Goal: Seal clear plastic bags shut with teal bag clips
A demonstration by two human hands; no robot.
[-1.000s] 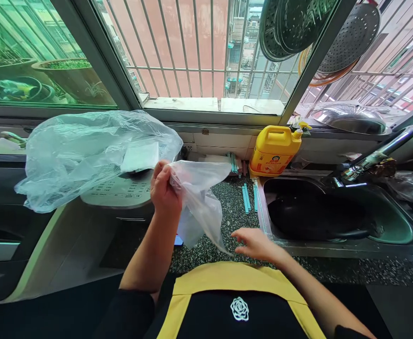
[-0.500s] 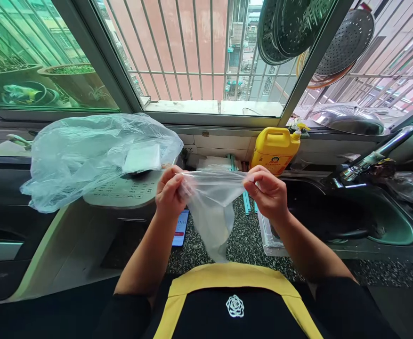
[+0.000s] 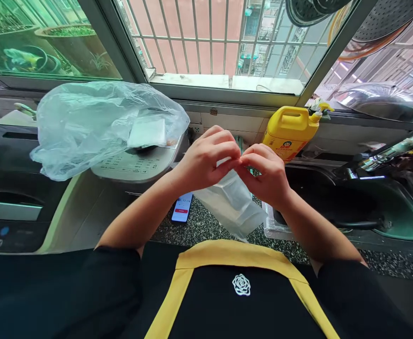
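A translucent plastic bag (image 3: 232, 207) hangs from my two hands above the speckled counter (image 3: 206, 230), its lower end slanting toward the right. My left hand (image 3: 211, 155) is closed in a pinch at the bag's top edge. Pinching the same edge, my right hand (image 3: 264, 174) meets the left one fingertip to fingertip. The bag's mouth is mostly hidden behind the fingers. Below my left wrist a phone (image 3: 182, 207) with a lit screen lies on the counter. Partly covered by my right forearm is a clear plastic container (image 3: 273, 223).
A yellow jug (image 3: 287, 132) stands against the wall behind my right hand. At right is a dark sink (image 3: 404, 207) with a faucet (image 3: 379, 157). A big clear plastic bag (image 3: 96, 122) lies over a white appliance (image 3: 132, 167) at left.
My hands were apart, stretching the bag's top edge between them; now they are together. The left hand moved right and the bag's lower end swung right. The view has tilted down.
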